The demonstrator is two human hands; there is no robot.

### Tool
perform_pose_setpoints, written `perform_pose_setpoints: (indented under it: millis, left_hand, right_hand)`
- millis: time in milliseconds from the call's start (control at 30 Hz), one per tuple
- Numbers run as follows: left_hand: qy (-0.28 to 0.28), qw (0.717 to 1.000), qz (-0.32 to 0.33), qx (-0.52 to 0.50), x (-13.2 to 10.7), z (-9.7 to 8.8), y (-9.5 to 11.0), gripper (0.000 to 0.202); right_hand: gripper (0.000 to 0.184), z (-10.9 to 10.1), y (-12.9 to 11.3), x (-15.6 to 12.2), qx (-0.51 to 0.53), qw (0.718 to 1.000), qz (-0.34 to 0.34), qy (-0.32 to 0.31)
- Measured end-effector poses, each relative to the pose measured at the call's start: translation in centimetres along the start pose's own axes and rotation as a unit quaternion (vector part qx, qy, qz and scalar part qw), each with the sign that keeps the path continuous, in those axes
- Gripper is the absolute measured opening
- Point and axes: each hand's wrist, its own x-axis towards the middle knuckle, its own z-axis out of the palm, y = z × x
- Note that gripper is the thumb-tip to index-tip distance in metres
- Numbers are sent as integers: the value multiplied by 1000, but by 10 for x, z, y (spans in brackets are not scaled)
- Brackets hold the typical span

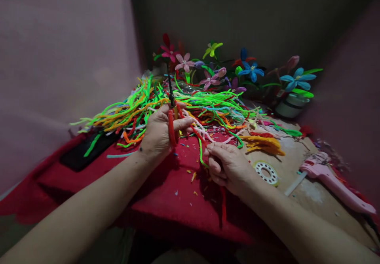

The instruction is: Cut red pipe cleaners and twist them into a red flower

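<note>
My left hand (158,131) is closed around red-handled scissors (171,127), their dark blades pointing up and away from me. A red pipe cleaner (198,134) runs from by the left fingers down to my right hand (227,163), which pinches it between thumb and fingertips. Its lower end (223,208) hangs below the right hand. Whether the left fingers also grip the pipe cleaner, I cannot tell. Behind both hands lies a heap of loose pipe cleaners (213,99) in green, orange, pink and other colours.
Pipe-cleaner flowers (252,71) stand along the back, near a pale pot (292,105). At right are a pink glue gun (335,181), a white tape spool (266,173) and an orange bundle (263,144). A black flat object (80,155) lies left on the red cloth (166,192).
</note>
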Motion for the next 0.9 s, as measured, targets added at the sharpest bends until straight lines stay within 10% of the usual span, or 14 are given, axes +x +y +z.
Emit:
perform_pose_setpoints:
  millis: [267, 533, 900]
  left_hand:
    - [7, 1000, -23, 11, 0, -1, 2, 35]
    - [-48, 994, -94, 20, -7, 6, -4, 41]
    - [23, 992, -118, -44, 5, -5, -2, 29]
  right_hand:
    - [10, -7, -1, 4, 23, 992, -11, -125]
    - [13, -4, -6, 7, -21, 994, -54, -97]
    - [20, -5, -1, 4, -34, 996, -15, -84]
